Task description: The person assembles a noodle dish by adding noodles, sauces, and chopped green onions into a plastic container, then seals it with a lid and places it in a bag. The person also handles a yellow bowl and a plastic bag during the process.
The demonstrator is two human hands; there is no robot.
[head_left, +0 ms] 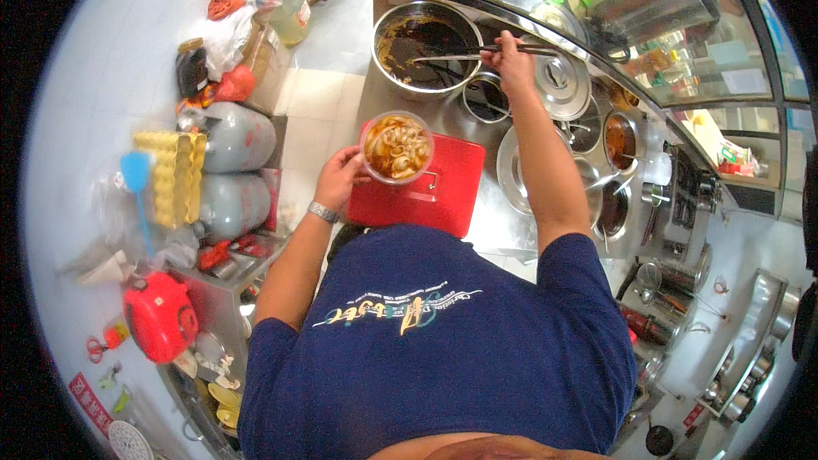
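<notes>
My left hand (342, 174) grips the side of a clear round plastic bowl (397, 147). Pale, wide noodle-like pieces in brown broth fill the bowl, which is above a red lid or tray (447, 188) with a small metal handle. My right hand (511, 67) is closed around long, thin utensils (489, 51), apparently chopsticks, partly dark and partly light. Their tips reach over a large steel pot (377, 54) holding dark liquid with yellowish residue on its inner wall. Just below the right hand is a smaller steel pot (470, 112).
Steel lids (562, 86) and several sauce pots (620, 140) line the right of the steel counter. A framed glass partition (709, 70) borders its far side. To the left stand grey gas cylinders (239, 137), yellow egg trays (169, 172) and a large jug (294, 16).
</notes>
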